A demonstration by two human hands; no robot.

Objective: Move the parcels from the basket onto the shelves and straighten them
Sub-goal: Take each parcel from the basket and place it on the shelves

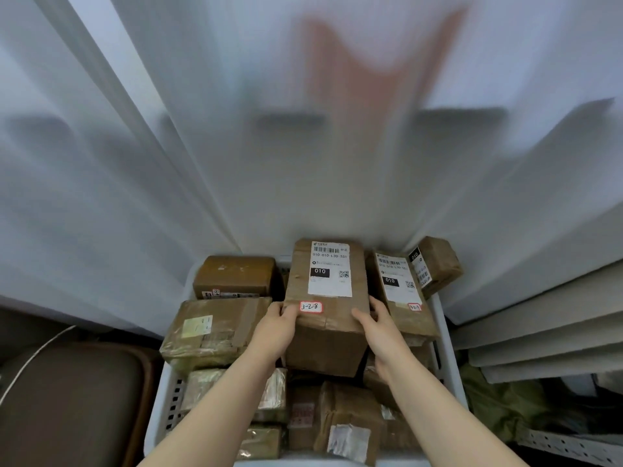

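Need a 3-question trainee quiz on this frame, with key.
1. True or false: the left hand and right hand both hold the same parcel.
2. Its red-edged sticker reads: A) 3-2-8 B) 5-1-4 C) 7-7-2.
3. Fill in: the other parcels lie in a white ____.
Key: 1 true; 2 A; 3 basket.
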